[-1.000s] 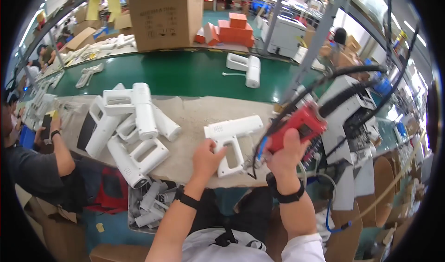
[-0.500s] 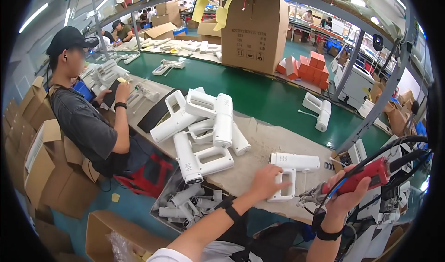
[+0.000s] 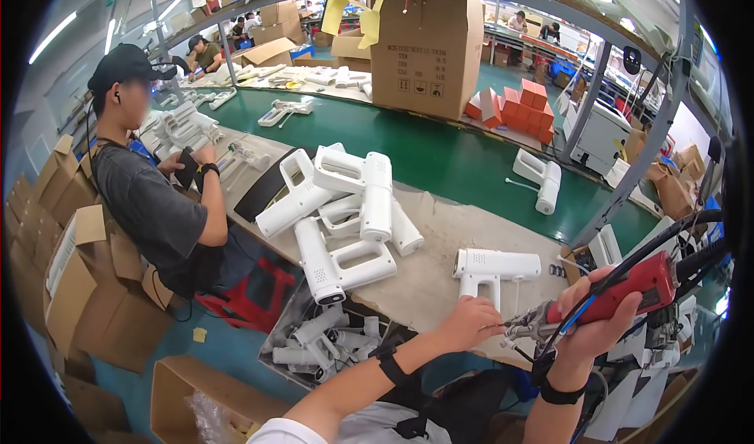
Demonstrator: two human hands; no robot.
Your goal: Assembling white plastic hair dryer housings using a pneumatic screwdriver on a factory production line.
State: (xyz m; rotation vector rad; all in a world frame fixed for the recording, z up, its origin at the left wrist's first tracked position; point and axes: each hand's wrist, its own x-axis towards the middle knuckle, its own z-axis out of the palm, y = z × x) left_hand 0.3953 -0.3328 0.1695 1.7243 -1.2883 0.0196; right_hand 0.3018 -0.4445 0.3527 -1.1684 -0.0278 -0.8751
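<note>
My right hand (image 3: 598, 318) is wrapped round a red electric screwdriver (image 3: 620, 299); its metal front end (image 3: 528, 324) points left. At that tip are the drawn-together fingers of my left hand (image 3: 470, 324); whatever they pinch is too small to make out. Just beyond the left hand, a white gun-shaped device (image 3: 499, 265) lies on the bench, its lower grip partly covered by the hand. Small dark round parts (image 3: 557, 270) sit by the right end of its barrel. To the left, several similar white housings (image 3: 345, 259) are heaped up.
A grey bin (image 3: 287, 318) of white parts stands below the bench edge. At left, a co-worker (image 3: 157, 169) handles a dark piece. Across the green belt (image 3: 440, 161) stand a large carton (image 3: 424, 59) and orange boxes (image 3: 528, 110). Black cables (image 3: 667, 236) trail from the screwdriver.
My left hand has left the device's handle and moved slightly right and nearer to the screwdriver's tip, fingers drawn together. The screwdriver has shifted slightly right. The co-worker's hands have moved lower.
</note>
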